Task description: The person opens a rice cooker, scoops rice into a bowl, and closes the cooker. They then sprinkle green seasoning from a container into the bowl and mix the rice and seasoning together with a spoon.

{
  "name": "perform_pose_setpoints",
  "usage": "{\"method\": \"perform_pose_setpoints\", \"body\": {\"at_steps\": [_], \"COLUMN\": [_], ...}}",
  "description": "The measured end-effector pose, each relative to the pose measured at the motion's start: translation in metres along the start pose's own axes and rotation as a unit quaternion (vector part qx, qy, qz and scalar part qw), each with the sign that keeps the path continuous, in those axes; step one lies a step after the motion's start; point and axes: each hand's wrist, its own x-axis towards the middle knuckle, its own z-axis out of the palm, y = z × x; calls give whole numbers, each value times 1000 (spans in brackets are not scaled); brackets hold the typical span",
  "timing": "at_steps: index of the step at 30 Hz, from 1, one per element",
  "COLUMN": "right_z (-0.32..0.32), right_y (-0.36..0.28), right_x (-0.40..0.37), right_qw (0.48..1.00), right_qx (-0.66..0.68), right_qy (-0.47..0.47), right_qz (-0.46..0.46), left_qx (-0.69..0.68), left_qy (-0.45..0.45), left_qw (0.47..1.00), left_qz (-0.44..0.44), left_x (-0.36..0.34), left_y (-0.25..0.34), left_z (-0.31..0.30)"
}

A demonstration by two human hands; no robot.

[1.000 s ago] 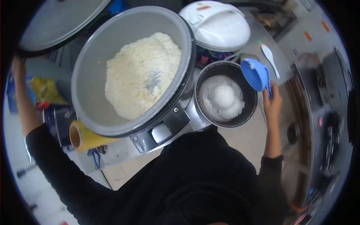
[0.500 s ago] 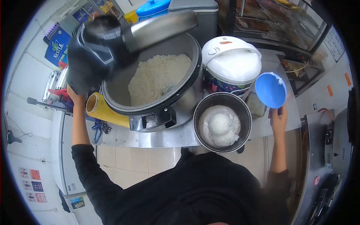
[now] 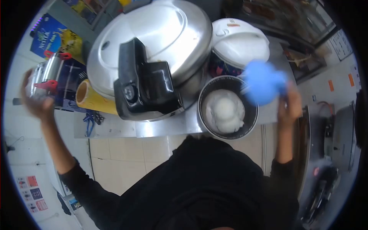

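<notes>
The large steel rice cooker has its shiny lid point(image 3: 153, 34) down, with a black latch handle at the front. My left hand point(image 3: 38, 96) is off the lid, at the far left beside the shiny rolls point(image 3: 51, 73); its fingers are apart and blurred. In my right hand point(image 3: 290, 103) is a blue scoop point(image 3: 260, 82), smeared by motion, over the right rim of the dark inner pot point(image 3: 256, 115). White rice point(image 3: 226, 111) lies in that pot, heaped in the middle.
A white-lidded rice cooker point(image 3: 241, 42) stands behind the pot. A yellow roll point(image 3: 94, 97) and blue-handled scissors point(image 3: 89, 123) are left of the large cooker. A glass-fronted cabinet point(image 3: 283, 17) stands at the back right.
The large cooker's lid has come down over its rice. My left hand has let go and moved left. The blue scoop has turned over and moved left toward the pot.
</notes>
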Motion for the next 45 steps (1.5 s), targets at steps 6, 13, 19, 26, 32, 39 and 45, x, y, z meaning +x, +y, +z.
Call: {"method": "perform_pose_setpoints", "body": {"at_steps": [6, 13, 19, 26, 32, 39, 45], "right_z": [24, 20, 131, 78, 24, 70, 71], "right_y": [-20, -85, -156, -110, 88, 127, 178], "right_x": [-47, 99, 207, 199, 37, -97, -111], "right_qw": [976, 986, 966, 936, 917, 944, 934], "right_qx": [-96, 155, 99, 220, 219, 93, 188], "right_qy": [-181, -63, -144, -13, -268, -316, -304], "right_qz": [-70, 22, -191, -275, 196, -2, -4], "left_qx": [-15, -93, -432, -500, -522, -307, -804], "left_qy": [339, 426, 130, -165, -201, -82, -295], "left_qw": [903, 877, 878, 838, 581, 796, 401], "left_qz": [263, 200, 161, -142, -591, -515, -324], "left_x": [16, -28, -69, -123, -168, -129, -28], "left_y": [24, 104, 261, 340, 441, 482, 562], "left_z": [-59, -44, -25, 30, 92, 94, 70]}}
